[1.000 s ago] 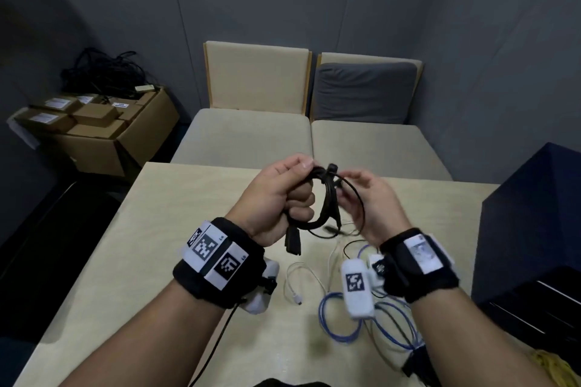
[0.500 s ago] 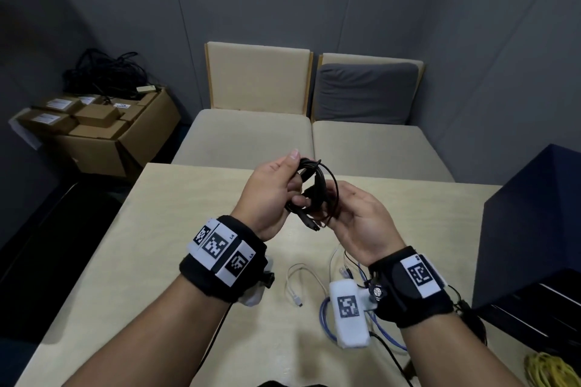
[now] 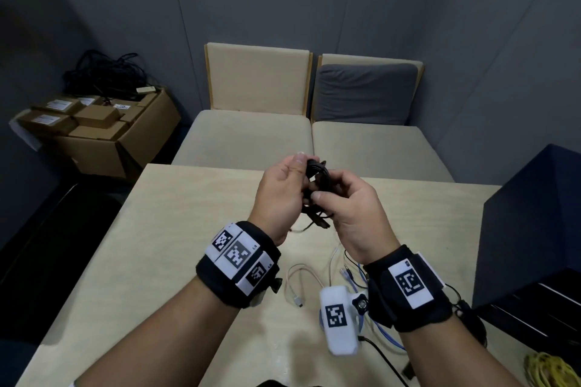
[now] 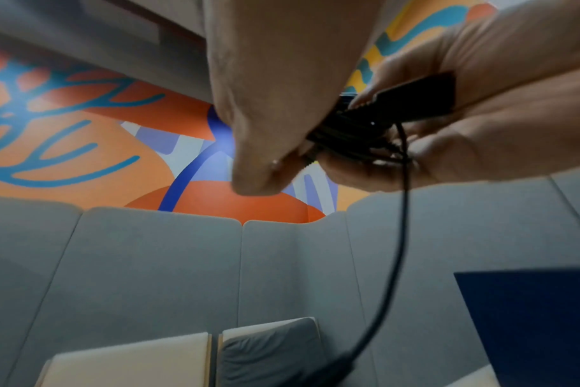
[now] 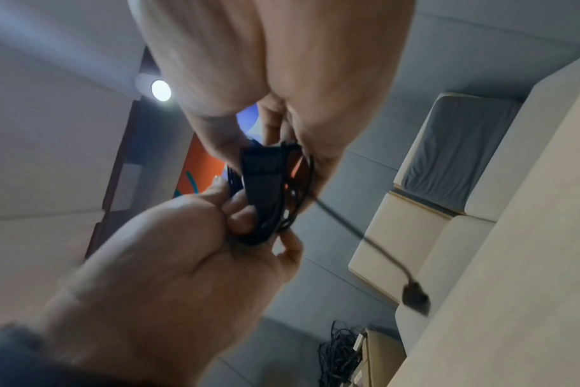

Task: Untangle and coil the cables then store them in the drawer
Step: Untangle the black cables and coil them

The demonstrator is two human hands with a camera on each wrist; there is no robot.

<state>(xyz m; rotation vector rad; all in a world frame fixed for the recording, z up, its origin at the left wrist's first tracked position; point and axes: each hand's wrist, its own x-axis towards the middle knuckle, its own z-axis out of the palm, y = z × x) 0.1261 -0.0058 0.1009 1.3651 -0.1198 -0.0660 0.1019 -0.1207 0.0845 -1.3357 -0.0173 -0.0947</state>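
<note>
Since half-second ago: my right hand (image 3: 352,214) closed over black cable coil (image 3: 317,173); my left hand (image 3: 279,195) pinches it above table (image 3: 188,229). Strap apparently wrapping bundle; drawer next.

office meeting booth: padded grey walls (image 3: 377,3), cushioned bench (image 3: 245,138), table (image 3: 176,217).

Grey walls (image 3: 377,9), beige bench (image 3: 248,138) (two cushions), wooden table (image 3: 176,229)
</note>
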